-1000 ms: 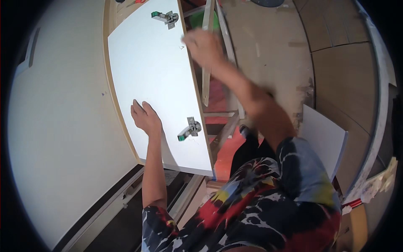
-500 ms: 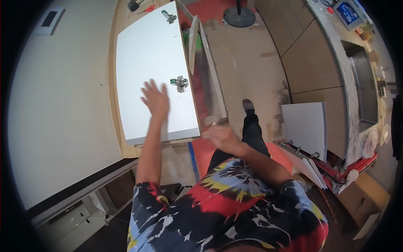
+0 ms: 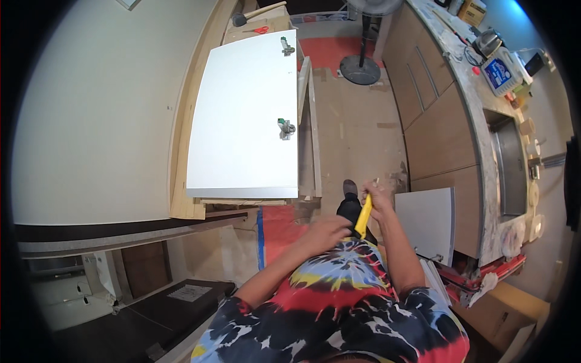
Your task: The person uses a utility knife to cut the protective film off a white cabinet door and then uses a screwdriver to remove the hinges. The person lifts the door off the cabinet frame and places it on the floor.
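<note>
My right hand (image 3: 379, 201) is closed round a yellow utility knife (image 3: 364, 219), held in front of my body with its dark end pointing down toward me. My left hand (image 3: 330, 235) is close by on the knife's left, its fingers smeared by motion. A white cabinet door (image 3: 245, 121) lies flat ahead of me to the left, its grey edge facing me. Near its right edge sit two metal hinges, a near one (image 3: 286, 129) and a far one (image 3: 287, 47). Neither hand touches the door.
Beyond the door lie red scissors (image 3: 260, 29) and a mallet (image 3: 240, 20). A fan's round base (image 3: 360, 70) stands on the covered floor. On the right are a counter with a sink (image 3: 508, 169), a white jug (image 3: 501, 72), a leaning door panel (image 3: 426, 224) and a red tool (image 3: 484, 275).
My left hand has left the white door and come in front of my body. The yellow utility knife now shows in my right hand, which has moved right. The view has shifted.
</note>
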`<state>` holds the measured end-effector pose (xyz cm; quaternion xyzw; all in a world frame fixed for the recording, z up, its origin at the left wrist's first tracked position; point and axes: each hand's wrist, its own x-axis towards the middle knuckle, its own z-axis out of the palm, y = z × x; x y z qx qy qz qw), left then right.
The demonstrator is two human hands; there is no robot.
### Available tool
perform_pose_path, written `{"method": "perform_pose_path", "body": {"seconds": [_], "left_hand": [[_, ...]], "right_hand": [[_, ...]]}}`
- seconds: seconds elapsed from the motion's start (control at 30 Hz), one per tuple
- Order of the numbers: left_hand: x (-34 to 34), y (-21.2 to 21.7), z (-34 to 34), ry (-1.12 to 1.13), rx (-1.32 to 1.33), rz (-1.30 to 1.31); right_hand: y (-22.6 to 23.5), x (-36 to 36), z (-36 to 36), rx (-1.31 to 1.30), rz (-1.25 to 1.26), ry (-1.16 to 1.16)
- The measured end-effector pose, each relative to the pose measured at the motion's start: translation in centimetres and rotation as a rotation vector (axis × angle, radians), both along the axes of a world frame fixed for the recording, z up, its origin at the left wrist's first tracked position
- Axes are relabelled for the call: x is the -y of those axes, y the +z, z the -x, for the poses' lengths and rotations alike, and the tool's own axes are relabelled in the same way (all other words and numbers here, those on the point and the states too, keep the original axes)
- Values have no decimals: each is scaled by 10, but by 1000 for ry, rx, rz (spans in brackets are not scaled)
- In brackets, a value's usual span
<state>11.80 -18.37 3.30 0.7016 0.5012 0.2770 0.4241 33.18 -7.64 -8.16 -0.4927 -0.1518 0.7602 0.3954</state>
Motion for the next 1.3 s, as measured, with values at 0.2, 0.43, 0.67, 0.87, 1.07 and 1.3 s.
{"method": "perform_pose_path", "body": {"seconds": [0.2, 0.43, 0.67, 0.87, 1.07, 1.3], "left_hand": [[-27, 8, 96, 367, -773, -214], [-28, -27, 100, 466, -995, -90], [-33, -23, 93, 539, -922, -121], [0, -52, 59, 545, -895, -358], [28, -26, 17, 455, -833, -398], [39, 50, 36, 385, -661, -567]], "right_hand": [[24, -61, 104, 213, -222, 238], [68, -108, 187, 243, -372, 562], [64, -106, 188, 142, -328, 507], [78, -77, 129, 262, -282, 567], [95, -30, 78, 410, -198, 430], [222, -3, 73, 667, -430, 496]]}}
